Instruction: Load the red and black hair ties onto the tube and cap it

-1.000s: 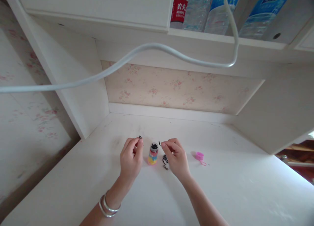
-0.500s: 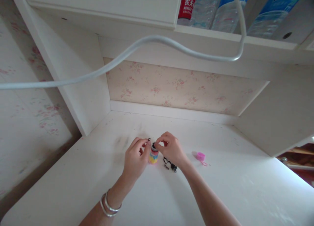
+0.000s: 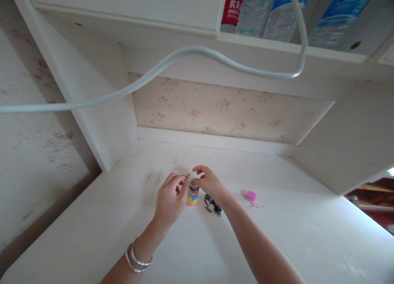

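Thin black loop [image 3: 188, 176], small, curved, pinched between left hand's [image 3: 171, 195] thumb and forefinger. Right hand [image 3: 211, 184] opposite, thumb at jar mouth, forefinger raised apart from it, palm down, wrist slanting in. Jar [image 3: 192, 198] upright just below pinch, between hands: see-through, rounded, banded red, blue, yellow. Under right hand, tangled black loops [image 3: 213, 205], cord-like. Farther right, glossy pink cap [image 3: 251, 195] with ring. Smooth silvery bangles [image 3: 135, 257] on left wrist.
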